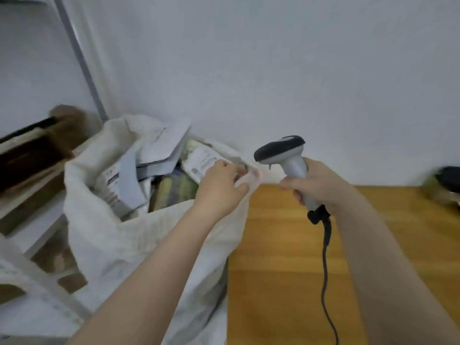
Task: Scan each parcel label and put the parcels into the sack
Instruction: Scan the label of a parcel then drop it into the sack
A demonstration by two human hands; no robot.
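With left hand (219, 181) fingers pinching the rim of the white woven sack (112, 240) beside the white labelled parcel (202, 163) in its mouth, tug it wide and hold right hand (321, 186) fingers curled firm round the grey-and-black handheld scanner (282, 153).

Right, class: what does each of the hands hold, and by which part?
The right hand grips the scanner by its handle; the left hand grips the sack at its rim.

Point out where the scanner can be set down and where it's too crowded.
Free: the bare wooden table between the sack and the cable hanging from the scanner. Crowded: the sack's mouth, packed with parcels, with the left hand at its rim. The table's far right holds a blurred dark object.
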